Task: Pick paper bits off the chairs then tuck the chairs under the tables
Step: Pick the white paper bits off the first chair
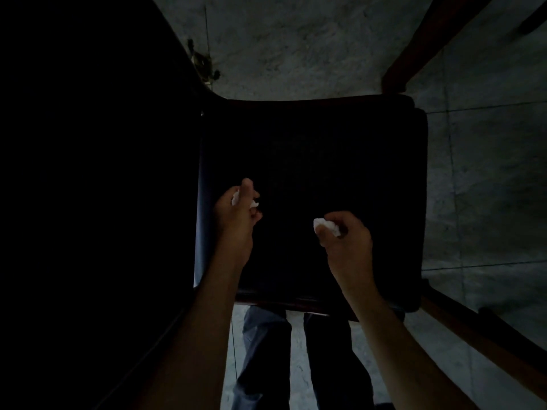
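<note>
A dark chair seat [325,149] fills the middle of the head view, seen from above in dim light. My left hand [236,217] hovers over the seat's left side, its fingers curled round white paper bits [236,199]. My right hand [347,235] is over the seat's right half and pinches a crumpled white paper bit [321,224]. The seat surface around the hands looks bare, though it is very dark.
A large black mass [88,173] covers the left of the view, too dark to identify. Wooden rails of furniture [420,48] cross the upper right and another wooden rail [473,329] the lower right. Grey tiled floor [296,39] surrounds the chair. My legs [296,365] stand below the seat's edge.
</note>
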{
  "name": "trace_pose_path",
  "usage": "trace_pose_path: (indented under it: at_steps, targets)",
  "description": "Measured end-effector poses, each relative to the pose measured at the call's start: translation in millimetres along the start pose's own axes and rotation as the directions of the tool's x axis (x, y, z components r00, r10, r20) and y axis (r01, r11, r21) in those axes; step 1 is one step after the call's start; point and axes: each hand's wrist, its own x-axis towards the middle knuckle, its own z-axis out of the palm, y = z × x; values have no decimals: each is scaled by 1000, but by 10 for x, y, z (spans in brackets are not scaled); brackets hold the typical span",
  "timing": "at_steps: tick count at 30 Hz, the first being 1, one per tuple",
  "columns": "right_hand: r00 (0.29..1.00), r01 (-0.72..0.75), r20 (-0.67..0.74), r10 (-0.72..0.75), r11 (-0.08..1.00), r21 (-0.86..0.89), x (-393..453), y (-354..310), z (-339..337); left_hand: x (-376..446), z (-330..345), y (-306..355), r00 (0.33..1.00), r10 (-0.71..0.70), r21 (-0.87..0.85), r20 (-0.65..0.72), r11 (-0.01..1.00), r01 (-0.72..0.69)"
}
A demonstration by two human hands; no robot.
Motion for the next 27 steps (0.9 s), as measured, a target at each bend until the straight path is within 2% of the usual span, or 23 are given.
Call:
trace_pose_path:
  at_steps: [3, 8, 11, 15, 17, 20, 27]
  targets:
    - [999, -37, 21, 35, 991, 128, -21, -83, -15, -75, 43, 48, 991, -120, -81, 53, 989, 124]
    - [999, -50, 31, 43, 963, 267, -38, -242, 12, -256, 129, 3, 987, -85, -262, 139, 958, 120]
    - [999, -39, 17, 35, 956, 291, -50, -313, 30, -356, 170, 4, 975, -117, -405, 191, 895, 187]
    - [997, -32, 78, 7, 947, 320, -105, -384, 67, -505, 244, -9, 957, -156, -468, 244, 845, 257]
    - [993, -28, 121, -12, 946, 324, -159, -410, 97, -595, 292, -30, 951, -146, -483, 273, 834, 267]
    - [985, -17, 165, -41, 942, 334, -222, -408, 129, -679, 367, -79, 954, -128, -427, 270, 872, 238]
    - [976, 77, 183, -117, 974, 213, -263, -364, 125, -739, 414, -179, 987, -117, -288, 114, 947, 146]
